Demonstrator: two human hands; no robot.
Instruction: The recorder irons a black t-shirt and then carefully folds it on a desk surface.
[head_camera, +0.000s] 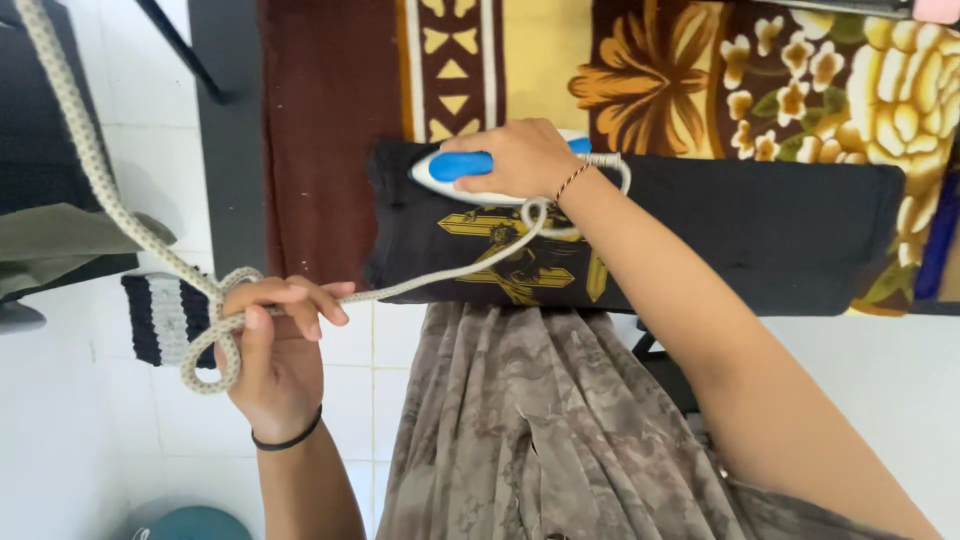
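Looking down from the head camera, the right hand (520, 157) is closing around the blue handle of a white iron (470, 178). The iron is sitting flat on a black shirt (720, 235), close to the shirt's left edge, with its pointed nose facing left. The shirt is lying folded on a blanket (640, 70) with big yellow flowers and a dark red side. The shirt's near edge is lining up with the near edge of the board. To the right of the iron, a long stretch of black cloth is lying open and flat.

The left hand (270, 350) is closing loosely around a pale woven cord (110, 205), holding it up away from the board. The cord is making a small loop under the fingers. One part is running up to the top left corner. The other part is running right, across the shirt's gold picture (515, 262), to the back of the iron.

Below the board, white floor tiles (60, 420) are showing on the left.
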